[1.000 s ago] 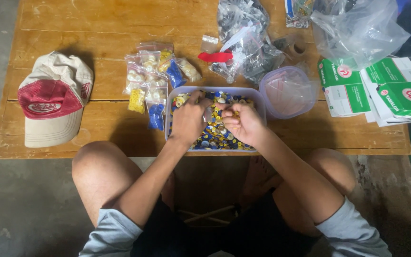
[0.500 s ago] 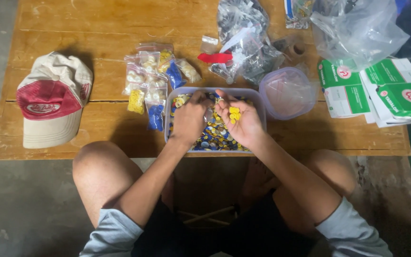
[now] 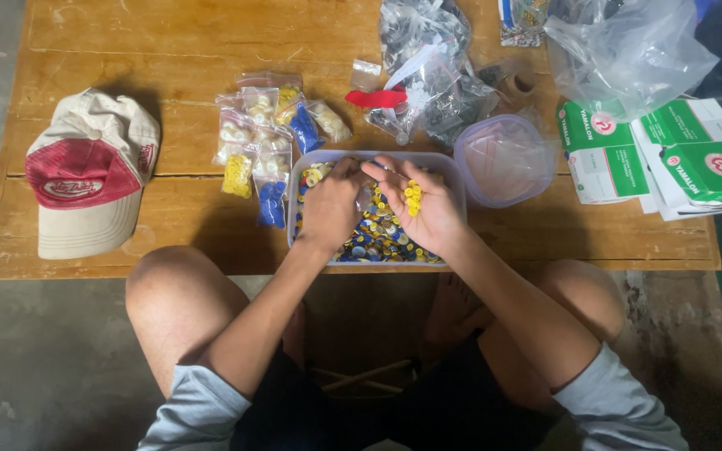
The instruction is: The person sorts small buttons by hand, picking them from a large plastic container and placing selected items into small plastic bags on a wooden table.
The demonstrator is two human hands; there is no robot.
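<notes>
Right hand (image 3: 424, 209) lies palm up over the clear plastic tub (image 3: 455, 171), fingers loosely spread, a small heap of yellow buttons (image 3: 412, 197) resting unclamped on the palm. Left hand (image 3: 332, 209) is palm down in the tub, fingertips curled at the mixed buttons (image 3: 373, 238); whether it pinches one I cannot tell. Risk, as I judge it: a tilt of the open palm would roll the yellow ones back into the mix (nothing pins them). The tub sits near the worktop (image 3: 127, 50) front edge, so a nudge could tip it off. Filled small bags (image 3: 261, 146) lie just left, well within elbow reach.
</notes>
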